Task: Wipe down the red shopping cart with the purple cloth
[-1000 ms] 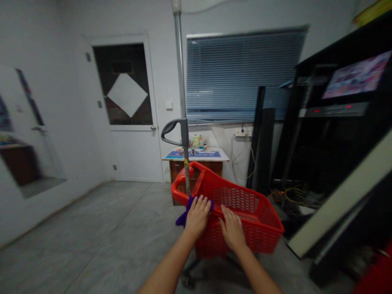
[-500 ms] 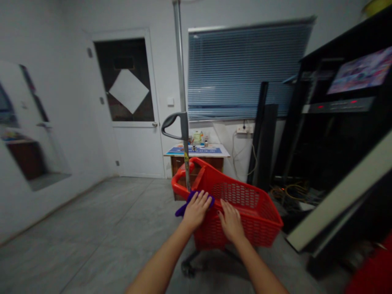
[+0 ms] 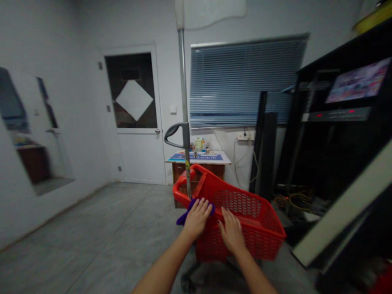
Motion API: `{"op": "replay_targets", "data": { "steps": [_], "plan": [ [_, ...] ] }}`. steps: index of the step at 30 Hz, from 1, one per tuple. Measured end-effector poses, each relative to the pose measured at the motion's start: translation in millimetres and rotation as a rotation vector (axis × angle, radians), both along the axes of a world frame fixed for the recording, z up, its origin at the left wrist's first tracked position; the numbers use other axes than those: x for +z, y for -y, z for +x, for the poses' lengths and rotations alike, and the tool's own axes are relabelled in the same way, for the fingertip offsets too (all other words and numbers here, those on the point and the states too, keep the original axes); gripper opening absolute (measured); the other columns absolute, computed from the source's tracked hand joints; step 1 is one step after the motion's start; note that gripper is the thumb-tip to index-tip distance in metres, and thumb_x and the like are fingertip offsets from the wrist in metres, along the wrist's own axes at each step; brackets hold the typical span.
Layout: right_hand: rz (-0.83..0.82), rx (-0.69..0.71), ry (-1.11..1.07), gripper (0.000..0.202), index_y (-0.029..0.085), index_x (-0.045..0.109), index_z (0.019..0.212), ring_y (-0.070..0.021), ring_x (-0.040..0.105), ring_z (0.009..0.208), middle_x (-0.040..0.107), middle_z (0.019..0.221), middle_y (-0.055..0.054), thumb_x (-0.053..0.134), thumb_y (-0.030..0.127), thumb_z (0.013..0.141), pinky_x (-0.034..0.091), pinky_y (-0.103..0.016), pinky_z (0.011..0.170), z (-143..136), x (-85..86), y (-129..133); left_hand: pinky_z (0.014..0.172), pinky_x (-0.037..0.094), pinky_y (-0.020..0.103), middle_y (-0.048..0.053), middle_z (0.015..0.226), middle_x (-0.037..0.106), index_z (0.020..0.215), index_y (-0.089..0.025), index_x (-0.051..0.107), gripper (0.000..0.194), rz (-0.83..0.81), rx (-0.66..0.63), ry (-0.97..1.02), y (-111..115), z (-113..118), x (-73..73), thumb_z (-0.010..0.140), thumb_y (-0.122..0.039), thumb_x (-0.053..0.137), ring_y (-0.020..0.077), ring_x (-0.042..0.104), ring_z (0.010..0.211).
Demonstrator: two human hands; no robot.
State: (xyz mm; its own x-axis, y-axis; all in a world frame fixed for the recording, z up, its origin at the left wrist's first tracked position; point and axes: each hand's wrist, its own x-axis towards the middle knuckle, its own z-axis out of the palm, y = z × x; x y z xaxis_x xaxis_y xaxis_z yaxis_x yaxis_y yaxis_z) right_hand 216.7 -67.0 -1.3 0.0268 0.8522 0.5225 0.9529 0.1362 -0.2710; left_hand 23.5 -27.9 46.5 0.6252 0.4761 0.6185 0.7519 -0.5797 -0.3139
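A red plastic shopping cart with slotted sides stands in front of me. My left hand presses a purple cloth against the cart's near top rim, close to the handle end. Part of the cloth lies hidden under the fingers. Farther right along the same rim, my right hand hooks its fingers over the edge, with the thumb on the outer side. A grey metal pole with a dark loop grip rises at the cart's handle end.
Behind the cart, a small cabinet bears bottles and a blue printed sheet. A white door and a blind-covered window are at the back. Right, a black rack has a lit screen, with cables below and a leaning pale board.
My view has tilted slightly upward, so the room and cart sit lower in the picture. Both hands stay at nearly the same places on the rim, the cloth still under the left.
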Motion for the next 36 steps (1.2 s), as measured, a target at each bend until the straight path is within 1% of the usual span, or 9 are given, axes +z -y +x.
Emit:
{"op": "replay_targets", "data": {
  "steps": [4,10,13,18,23,26,28,33,36],
  "plan": [
    [-0.047,0.012,0.008,0.055,0.016,0.038,0.145,-0.0224,0.039,0.135,0.047,0.145,-0.01,0.032,0.039,0.096,0.028,-0.041,0.111,1,4.0,2,0.116,0.023,0.044,0.007,0.14,0.054,0.138,-0.024,0.047,0.046,0.007,0.033,0.01,-2,-12,8.8,0.093,-0.02,0.042,0.0214,0.042,0.135],
    [0.0,-0.002,0.009,0.055,0.018,0.037,0.146,-0.0233,0.038,0.135,0.045,0.146,-0.01,0.032,0.04,0.096,0.028,-0.042,0.11,0,-1.0,0,0.116,0.024,0.046,0.008,0.136,0.058,0.135,-0.022,0.052,0.044,-0.003,0.072,0.2,0,-2,-0.7,0.091,-0.02,0.047,0.0246,0.042,0.134],
    [0.009,0.002,0.011,0.056,0.015,0.038,0.145,-0.0243,0.039,0.135,0.046,0.145,-0.011,0.031,0.041,0.096,0.029,-0.044,0.11,0,-2.0,0,0.115,0.026,0.047,0.007,0.135,0.059,0.135,-0.022,0.052,0.043,-0.019,0.038,0.164,2,-1,2.6,0.092,-0.022,0.048,0.0249,0.043,0.133],
    [0.042,0.003,0.014,0.055,0.015,0.04,0.144,-0.0243,0.04,0.134,0.048,0.144,-0.011,0.032,0.041,0.096,0.03,-0.043,0.11,1,-4.0,-2,0.115,0.026,0.043,0.004,0.14,0.055,0.137,-0.026,0.048,0.043,-0.016,-0.011,0.01,-1,-14,14.6,0.095,-0.022,0.043,0.0207,0.044,0.133],
    [0.077,0.006,0.009,0.054,0.018,0.039,0.144,-0.0245,0.041,0.134,0.048,0.143,-0.01,0.032,0.041,0.096,0.031,-0.044,0.109,-1,-11.4,-8,0.116,0.024,0.046,0.007,0.138,0.057,0.135,-0.023,0.051,0.046,0.004,0.127,0.153,-5,0,-2.4,0.091,-0.016,0.044,0.0233,0.043,0.134],
    [0.076,0.02,0.003,0.053,0.019,0.039,0.145,-0.0237,0.04,0.135,0.047,0.145,-0.009,0.032,0.04,0.096,0.031,-0.044,0.11,-4,-12.2,-7,0.116,0.024,0.046,0.006,0.137,0.057,0.136,-0.023,0.051,0.048,0.0,0.049,0.106,-4,15,-14.0,0.09,-0.015,0.043,0.0234,0.044,0.133],
    [0.057,0.03,0.0,0.053,0.018,0.039,0.145,-0.0231,0.039,0.135,0.046,0.145,-0.008,0.032,0.039,0.096,0.031,-0.044,0.11,-7,-10.4,-5,0.116,0.024,0.045,0.006,0.137,0.057,0.137,-0.023,0.049,0.049,-0.01,-0.005,0.05,-4,17,-14.6,0.09,-0.015,0.043,0.0221,0.045,0.132],
    [0.045,0.029,-0.009,0.053,0.018,0.038,0.145,-0.0227,0.037,0.137,0.046,0.146,-0.008,0.033,0.037,0.096,0.03,-0.044,0.111,-9,-6.4,-1,0.117,0.023,0.044,0.007,0.138,0.056,0.136,-0.021,0.051,0.048,-0.026,0.048,0.119,-3,-4,0.4,0.09,-0.013,0.041,0.0222,0.043,0.134],
    [0.053,0.032,-0.015,0.053,0.018,0.037,0.146,-0.0229,0.036,0.137,0.045,0.146,-0.008,0.034,0.037,0.096,0.03,-0.045,0.112,-9,-7.2,-1,0.117,0.021,0.046,0.007,0.141,0.054,0.137,-0.021,0.051,0.049,-0.021,0.095,0.198,-2,-13,2.0,0.09,-0.013,0.041,0.0234,0.04,0.137]
  ]
}}
